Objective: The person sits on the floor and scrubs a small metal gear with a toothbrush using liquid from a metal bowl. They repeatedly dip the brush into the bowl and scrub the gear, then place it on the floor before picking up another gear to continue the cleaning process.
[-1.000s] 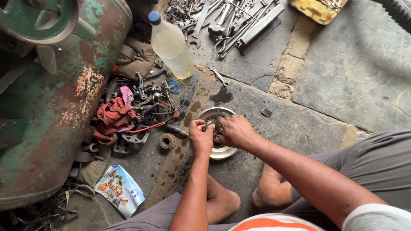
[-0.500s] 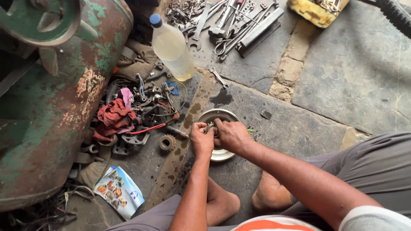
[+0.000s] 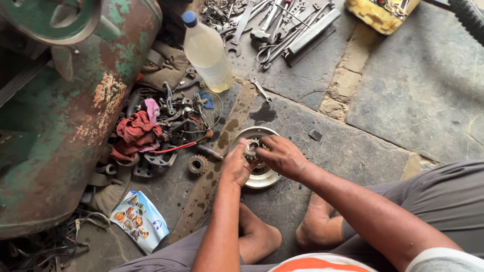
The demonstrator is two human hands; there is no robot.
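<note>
Left hand [image 3: 236, 168] and right hand [image 3: 282, 157] meet at frame centre over round metal dish [image 3: 262, 177] on stone floor [image 3: 403, 100]. Fingers of both curled onto small toothed metal part [image 3: 250, 149] at dish's middle; exact grip hidden. Loose gear [image 3: 197, 164] just left of dish. Red rag [image 3: 136, 133] among scrap, left. Plastic bottle [image 3: 207, 53] upper centre. Wrenches [image 3: 282, 25] top. Rusty green tank [image 3: 55, 116] far left.

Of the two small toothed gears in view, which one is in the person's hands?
The small gear at the centre of the round metal drum, pinched between the left hand and right hand. The other gear lies untouched on the floor, beside the left hand.
</note>
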